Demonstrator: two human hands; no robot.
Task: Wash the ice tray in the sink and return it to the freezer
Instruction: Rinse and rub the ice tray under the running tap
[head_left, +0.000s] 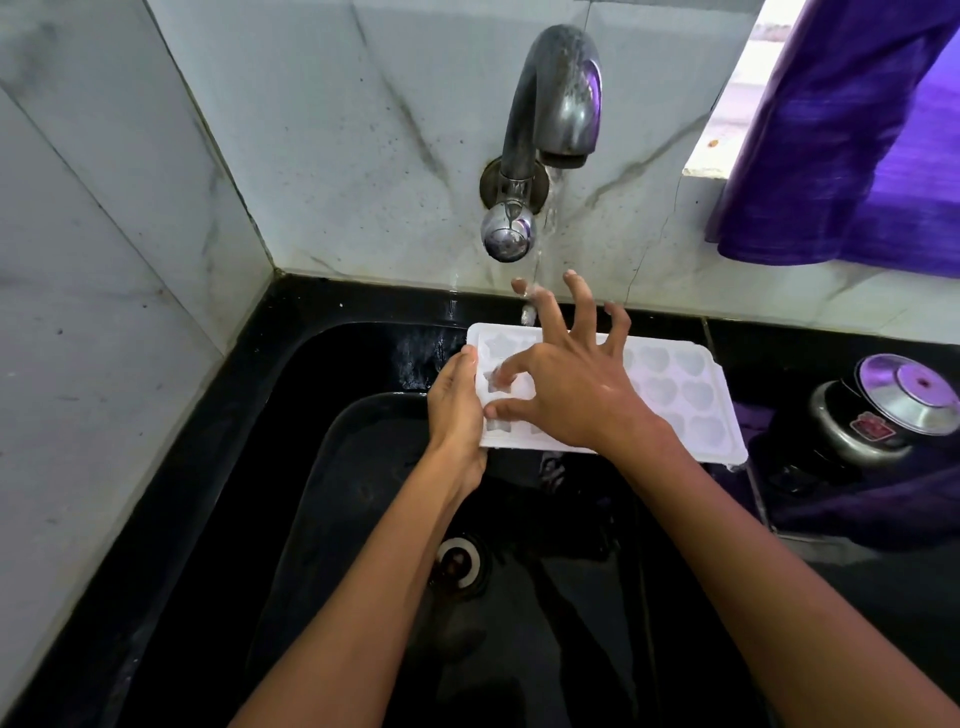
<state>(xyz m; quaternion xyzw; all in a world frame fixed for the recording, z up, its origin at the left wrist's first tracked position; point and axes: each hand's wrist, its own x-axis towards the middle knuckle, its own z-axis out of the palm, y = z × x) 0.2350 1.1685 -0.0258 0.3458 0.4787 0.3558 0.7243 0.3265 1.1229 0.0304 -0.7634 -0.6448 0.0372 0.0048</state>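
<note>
White plastic ice tray (691, 395) with star and heart moulds, over black sink (291, 467) under running metal tap (561, 104), gripped at its edge by left hand (454, 410) for steadiness, rubbed by spread right hand (576, 384).

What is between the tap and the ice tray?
Running water and the right hand's fingers, seen from the head camera, between tap and ice tray.

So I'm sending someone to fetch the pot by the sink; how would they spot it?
Start at the black sink under the wall tap, then look right along the dark counter. The round silver metal pot sits there, the only shiny lidded vessel, with a red label.
</note>
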